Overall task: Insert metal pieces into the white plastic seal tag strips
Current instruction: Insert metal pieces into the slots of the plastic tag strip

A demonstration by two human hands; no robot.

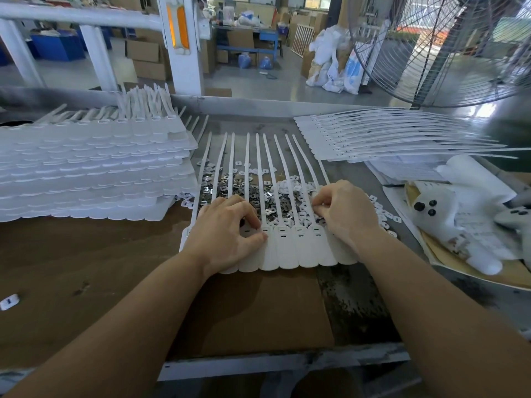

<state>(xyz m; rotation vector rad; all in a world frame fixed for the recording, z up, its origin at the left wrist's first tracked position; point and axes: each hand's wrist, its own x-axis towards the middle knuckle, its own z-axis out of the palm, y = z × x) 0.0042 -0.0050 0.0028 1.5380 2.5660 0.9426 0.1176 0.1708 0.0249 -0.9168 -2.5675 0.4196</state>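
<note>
A joined row of white plastic seal tag strips [298, 251] lies flat on the table in front of me, tails pointing away. Under and behind the tails sits a heap of small metal pieces [230, 189] mixed with small white plastic caps [290, 186]. My left hand [227, 231] lies on the left tag heads, thumb and forefinger pinched together at a slot; whether a metal piece sits between them is hidden. My right hand [342, 211] rests at the right end of the row, fingers curled and pinching something small at the tag heads.
A tall stack of tag strip sheets [94, 170] stands to the left. More sheets [388, 136] lie fanned at the back right. White gloves [459, 214] and papers sit at the right. A large fan [448, 47] stands behind. One loose cap [9, 301] lies at the far left.
</note>
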